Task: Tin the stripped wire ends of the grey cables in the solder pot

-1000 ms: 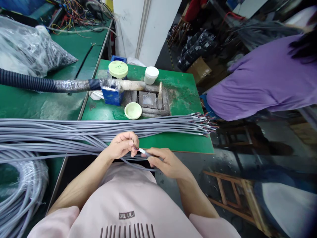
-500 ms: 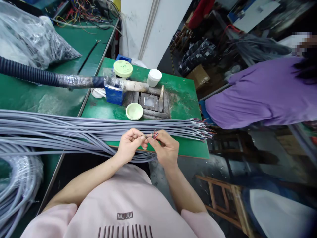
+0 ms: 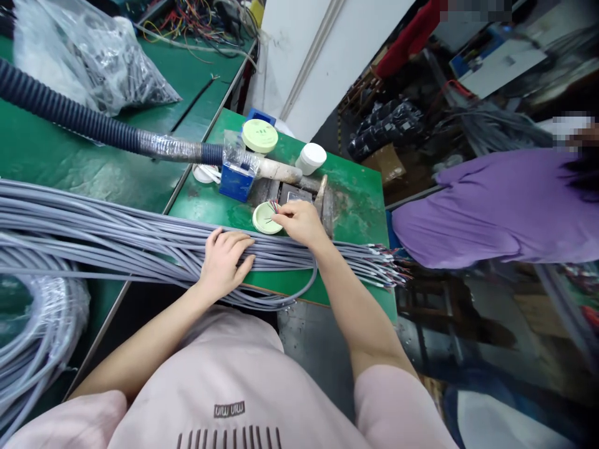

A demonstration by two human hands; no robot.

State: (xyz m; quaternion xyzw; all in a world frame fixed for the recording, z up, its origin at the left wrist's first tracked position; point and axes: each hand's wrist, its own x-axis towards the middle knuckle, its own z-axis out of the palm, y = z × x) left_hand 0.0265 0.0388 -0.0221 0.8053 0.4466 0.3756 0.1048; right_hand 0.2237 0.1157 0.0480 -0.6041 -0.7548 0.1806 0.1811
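Long grey cables (image 3: 154, 240) run in a bundle across the green table. My left hand (image 3: 225, 259) lies on top of them with its fingers apart. My right hand (image 3: 302, 223) pinches the end of one cable, its thin coloured wires (image 3: 274, 207) fanning out over a small pale green dish (image 3: 266, 226). That cable loops back under my right forearm. At the right end of the bundle, the other cables show bare coloured wire ends (image 3: 390, 265).
Behind the dish stand a blue box (image 3: 236, 181), a ribbed hose (image 3: 116, 134), a green-lidded tub (image 3: 260, 136), a white jar (image 3: 311, 158) and a dark metal frame (image 3: 327, 215). A cable coil (image 3: 56, 318) lies at left. A person in purple (image 3: 496, 209) is at right.
My right hand has moved forward from beside my left hand, carrying the wire ends to the dish. My left hand has let go of the wires and opened onto the bundle. The view has shifted.
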